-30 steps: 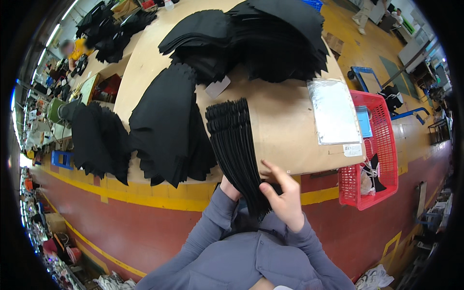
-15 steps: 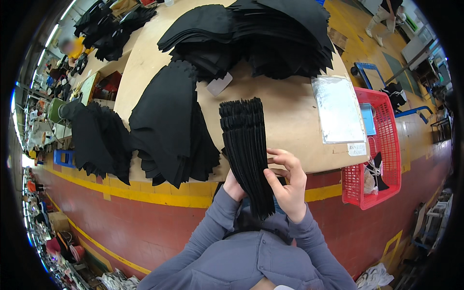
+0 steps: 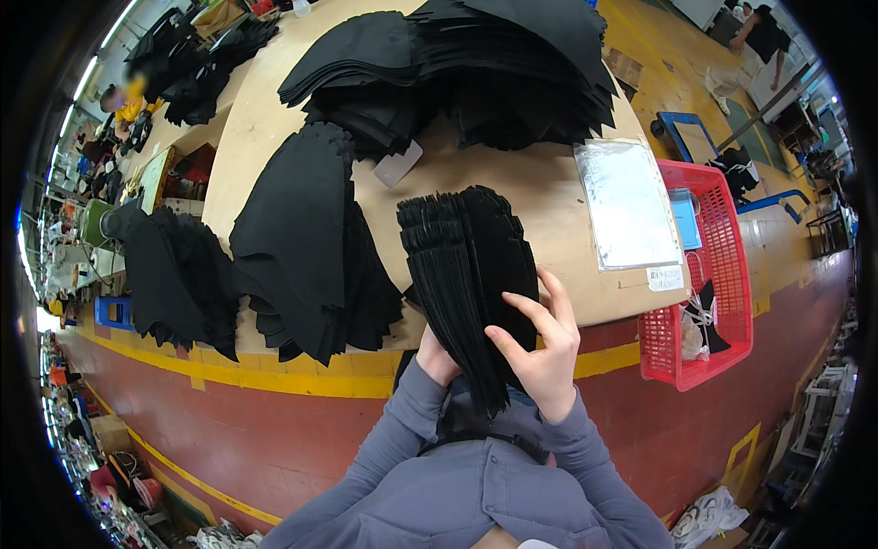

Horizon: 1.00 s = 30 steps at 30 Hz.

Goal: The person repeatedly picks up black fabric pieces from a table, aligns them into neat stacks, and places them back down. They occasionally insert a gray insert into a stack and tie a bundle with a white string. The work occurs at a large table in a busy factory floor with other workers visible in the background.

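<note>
A thick stack of black fabric pieces [image 3: 437, 284] is held upright over the table's near edge, its many cut edges facing up. My left hand [image 3: 438, 360] grips it from the left and below; its fingers are hidden behind the stack. On the right side, a wide flat piece [image 3: 506, 252] fans out from the stack. My right hand [image 3: 549, 352] is open there, with thumb and index finger spread apart and their tips against that piece. To the left, a pile of black pieces [image 3: 297, 229] hangs over the table edge.
Large black piles [image 3: 512, 73] cover the table's far side; another pile [image 3: 174, 274] sits at left. A white tag [image 3: 399, 165] and a plastic-covered sheet [image 3: 629, 206] lie on the tan table [image 3: 549, 201]. A red basket [image 3: 743, 274] stands at right. Other people are farther off.
The stack has fanned open, so the face of a wide piece now shows on its right. My right thumb and index finger have moved slightly left onto it.
</note>
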Each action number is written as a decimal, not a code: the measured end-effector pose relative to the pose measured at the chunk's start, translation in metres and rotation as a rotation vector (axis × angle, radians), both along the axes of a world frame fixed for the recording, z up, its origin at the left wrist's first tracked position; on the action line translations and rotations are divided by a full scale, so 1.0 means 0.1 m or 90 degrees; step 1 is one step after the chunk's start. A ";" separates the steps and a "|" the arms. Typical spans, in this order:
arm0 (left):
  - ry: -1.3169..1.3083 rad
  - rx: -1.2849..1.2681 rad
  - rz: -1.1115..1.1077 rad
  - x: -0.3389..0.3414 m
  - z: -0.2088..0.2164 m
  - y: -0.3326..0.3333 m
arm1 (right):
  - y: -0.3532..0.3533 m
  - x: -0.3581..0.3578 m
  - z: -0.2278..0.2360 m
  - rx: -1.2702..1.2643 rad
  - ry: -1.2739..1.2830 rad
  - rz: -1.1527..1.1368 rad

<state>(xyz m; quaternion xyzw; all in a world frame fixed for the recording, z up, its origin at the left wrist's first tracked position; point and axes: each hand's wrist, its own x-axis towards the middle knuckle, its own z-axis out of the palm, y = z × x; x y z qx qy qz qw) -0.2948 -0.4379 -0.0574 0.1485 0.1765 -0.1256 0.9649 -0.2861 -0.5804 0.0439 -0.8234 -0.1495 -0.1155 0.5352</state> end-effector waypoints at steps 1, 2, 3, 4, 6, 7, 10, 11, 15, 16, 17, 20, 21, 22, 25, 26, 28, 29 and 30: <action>0.033 -0.065 0.004 0.02 0.07 0.00 | 0.00 0.00 0.01 -0.004 -0.001 -0.003; 0.066 -0.062 0.006 0.02 0.05 -0.01 | -0.01 0.00 -0.03 -0.036 -0.023 -0.029; 0.066 -0.042 0.016 0.01 0.02 -0.01 | -0.02 0.01 -0.07 -0.068 -0.046 -0.053; 0.065 -0.023 0.026 0.00 -0.05 -0.02 | -0.02 0.02 -0.09 -0.100 -0.070 -0.076; 0.076 -0.104 0.048 0.02 -0.16 -0.03 | 0.00 0.08 -0.06 -0.158 -0.127 -0.094; 0.057 -0.168 0.052 -0.01 -0.15 -0.06 | 0.01 0.12 -0.02 -0.187 -0.158 -0.102; -0.097 -0.366 0.046 -0.04 -0.10 -0.15 | 0.06 0.03 -0.09 -0.182 -0.271 -0.095; -0.085 -0.323 0.049 -0.03 -0.10 -0.16 | 0.04 -0.01 -0.10 -0.175 -0.297 -0.097; 0.019 -0.343 0.050 0.11 -0.22 -0.16 | -0.18 -0.21 -0.13 -0.031 -0.382 -0.222; 0.014 -0.388 0.064 0.12 -0.32 -0.12 | -0.21 -0.21 -0.09 0.021 -0.392 -0.243; 0.007 -0.434 0.072 0.14 -0.37 -0.08 | -0.30 -0.20 -0.01 -0.002 -0.390 -0.295; 0.079 -0.272 0.068 0.20 -0.23 -0.05 | -0.50 0.00 0.27 0.098 -0.434 -0.478; 0.097 -0.266 0.037 0.19 -0.22 -0.08 | -0.53 0.11 0.40 0.250 -0.478 -0.510; 0.120 -0.277 -0.007 0.24 -0.26 -0.11 | -0.58 0.22 0.56 0.256 -0.351 -0.441; 0.175 0.025 0.038 0.25 -0.13 -0.23 | -0.53 0.44 0.95 0.237 -0.052 -0.231; 0.146 0.092 0.056 0.27 -0.12 -0.29 | -0.28 0.56 0.97 0.256 -0.048 -0.139; 0.128 0.210 0.107 0.31 -0.11 -0.47 | 0.34 0.68 1.01 0.281 -0.017 0.051; 0.145 0.360 0.144 0.34 -0.18 -0.52 | 0.78 0.58 1.20 0.243 0.088 0.164; 0.157 0.510 0.171 0.35 -0.25 -0.63 | 1.01 0.54 1.21 0.267 0.177 0.261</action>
